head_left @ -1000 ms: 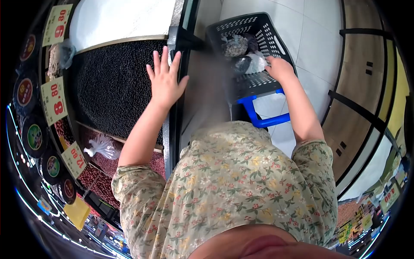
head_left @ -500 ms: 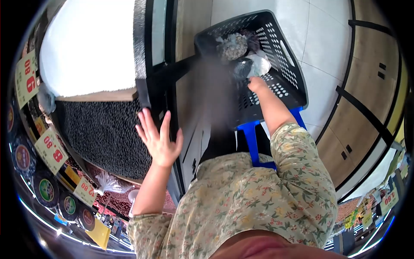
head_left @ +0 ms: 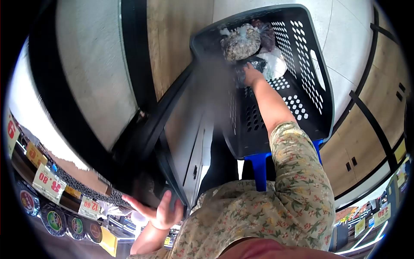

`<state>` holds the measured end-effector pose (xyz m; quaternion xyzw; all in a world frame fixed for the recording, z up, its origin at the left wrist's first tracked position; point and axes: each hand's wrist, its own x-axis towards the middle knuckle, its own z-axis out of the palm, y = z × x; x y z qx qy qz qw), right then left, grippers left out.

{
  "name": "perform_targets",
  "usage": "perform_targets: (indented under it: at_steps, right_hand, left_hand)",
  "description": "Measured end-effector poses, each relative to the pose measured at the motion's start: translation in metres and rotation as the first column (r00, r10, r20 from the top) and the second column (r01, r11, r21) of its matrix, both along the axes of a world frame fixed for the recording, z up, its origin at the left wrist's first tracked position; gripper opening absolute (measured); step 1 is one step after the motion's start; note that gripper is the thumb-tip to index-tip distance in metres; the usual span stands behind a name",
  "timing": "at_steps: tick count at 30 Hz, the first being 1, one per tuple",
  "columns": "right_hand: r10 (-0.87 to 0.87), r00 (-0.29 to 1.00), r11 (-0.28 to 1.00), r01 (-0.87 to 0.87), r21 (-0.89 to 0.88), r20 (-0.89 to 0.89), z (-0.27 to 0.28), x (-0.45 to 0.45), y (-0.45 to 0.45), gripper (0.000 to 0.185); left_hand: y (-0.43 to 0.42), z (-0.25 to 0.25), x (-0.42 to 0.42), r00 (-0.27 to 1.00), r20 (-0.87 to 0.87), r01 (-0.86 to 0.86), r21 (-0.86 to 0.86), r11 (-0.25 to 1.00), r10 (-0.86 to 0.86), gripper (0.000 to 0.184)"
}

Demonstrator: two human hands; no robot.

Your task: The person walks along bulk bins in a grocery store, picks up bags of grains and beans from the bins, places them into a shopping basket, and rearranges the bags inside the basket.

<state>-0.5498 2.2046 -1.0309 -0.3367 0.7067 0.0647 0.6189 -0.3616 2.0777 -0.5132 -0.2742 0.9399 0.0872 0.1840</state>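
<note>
A black perforated shopping basket [head_left: 297, 93] stands in front of me on blue legs. My right hand [head_left: 253, 75] is down inside it, its fingers closed on a plastic bag with dark contents [head_left: 258, 64]. Beside that bag lie a white bag [head_left: 274, 64], a clear bag of pale speckled grains [head_left: 242, 43] and a dark reddish bag [head_left: 266, 35]. My left hand [head_left: 160, 211] is by the black edge of the display counter, fingers apart, holding nothing. A blurred grey smear hides the basket's left side.
Grain bins with price tags [head_left: 49, 183] and round labels [head_left: 54, 220] line the left. A black counter frame [head_left: 129, 146] runs between them and the basket. Wooden cabinets [head_left: 366, 142] stand on the right, and pale tiles [head_left: 345, 52] cover the floor.
My right hand has gone deeper into the basket, onto the dark bag. The view has shifted, so the basket looks larger and my left hand is lower, away from the black grain bin.
</note>
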Motion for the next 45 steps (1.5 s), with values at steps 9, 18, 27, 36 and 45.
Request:
perform_targets:
  at_steps: [9, 18, 27, 36, 45]
  right_hand:
    - [-0.034, 0.999, 0.998, 0.035, 0.058, -0.018, -0.044, -0.006, 0.010, 0.082]
    - [-0.027, 0.998, 1.000, 0.027, -0.002, -0.056, -0.065, -0.002, 0.019, 0.082]
    - [-0.073, 0.986, 0.963, 0.109, 0.248, -0.152, -0.022, 0.020, 0.029, 0.038]
    - [0.016, 0.992, 0.976, 0.011, 0.218, -0.124, 0.038, -0.019, 0.032, 0.030]
    - [0.160, 0.954, 0.983, -0.178, -0.051, -0.252, 0.164, -0.066, 0.033, 0.028]
  left_hand:
    - [0.010, -0.002, 0.007, 0.971, -0.007, 0.239, -0.087, 0.967, -0.240, 0.047]
    - [0.012, -0.007, 0.002, 0.980, -0.056, 0.189, -0.066, 0.980, -0.193, 0.044]
    - [0.009, -0.008, -0.004, 0.982, -0.107, 0.150, -0.065, 0.986, -0.157, 0.041]
    - [0.002, -0.002, 0.008, 0.989, -0.118, -0.089, 0.001, 0.996, 0.088, 0.048]
    - [-0.001, -0.003, 0.013, 0.963, -0.232, -0.133, 0.035, 0.991, 0.137, 0.052]
